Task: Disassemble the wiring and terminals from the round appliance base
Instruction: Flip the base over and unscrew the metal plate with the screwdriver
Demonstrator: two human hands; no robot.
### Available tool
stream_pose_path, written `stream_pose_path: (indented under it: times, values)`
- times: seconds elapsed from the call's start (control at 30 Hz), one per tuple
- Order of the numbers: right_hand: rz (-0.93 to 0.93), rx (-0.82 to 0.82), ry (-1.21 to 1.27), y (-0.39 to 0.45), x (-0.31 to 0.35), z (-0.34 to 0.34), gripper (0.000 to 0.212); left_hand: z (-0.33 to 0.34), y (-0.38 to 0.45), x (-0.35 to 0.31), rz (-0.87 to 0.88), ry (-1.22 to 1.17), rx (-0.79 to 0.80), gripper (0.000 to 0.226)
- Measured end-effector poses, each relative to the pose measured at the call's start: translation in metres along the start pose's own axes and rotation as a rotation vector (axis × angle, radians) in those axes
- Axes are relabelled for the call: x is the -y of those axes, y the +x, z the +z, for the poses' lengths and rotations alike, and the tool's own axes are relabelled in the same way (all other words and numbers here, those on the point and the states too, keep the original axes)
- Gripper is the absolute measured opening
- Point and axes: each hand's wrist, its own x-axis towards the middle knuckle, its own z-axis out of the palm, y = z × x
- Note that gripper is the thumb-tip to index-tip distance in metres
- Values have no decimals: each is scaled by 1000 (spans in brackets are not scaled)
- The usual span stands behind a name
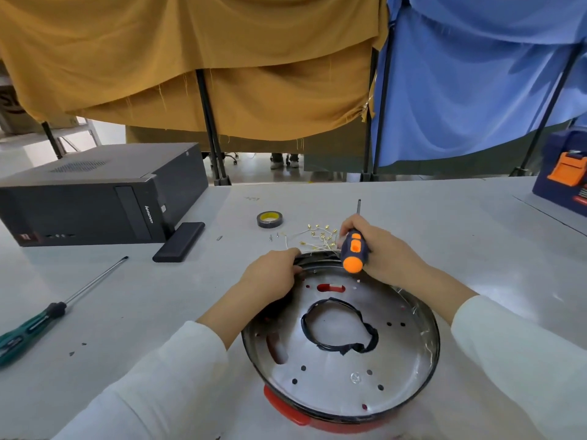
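— White sleeves [178,360] are framing the near edge, and between them the round appliance base [341,354] is lying on the grey table [444,236], tilted up toward the far side. Where are the hands sitting?

— Left hand [270,274] is curling its fingers over the far rim, gripping it. Right hand [381,249] is wrapping round a blue-and-orange screwdriver [354,249], shaft pointing away.

— What could be going wrong from here?

— My guess: the rim is looking like thin pressed metal, so those fingers could be getting nicked if the base is slipping on its red plastic underside. The driver tip could also be skating off.

— And the wiring?

— White wires with brass terminals [317,239] are trailing over the far rim onto the table, fine and springy; tugging could be snapping them. A lumpy ring of black tape [338,325] is clinging to the shiny perforated plate.

— Anything else nearby?

— A tape roll [270,219] beyond, a green screwdriver [57,309] well to the left.
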Motion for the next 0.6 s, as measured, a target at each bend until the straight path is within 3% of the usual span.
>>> stream_pose_path:
  times: [0.1, 0.23, 0.4, 0.6]
  values:
    - [-3, -61, 31, 5, 3, -8, 43, -1, 4, 1, 39, 26, 4, 19]
    - [-52, -246, 15, 9, 16, -23, 19, -1, 8, 0, 70, 63, -2, 16]
    - [-76, -299, -116, 19, 42, -47, 37, -1, 8, 0, 62, 37, -14, 16]
    - [-163, -461, 153, 24, 68, -62, 33, -1, 8, -2, 56, 23, -29, 17]
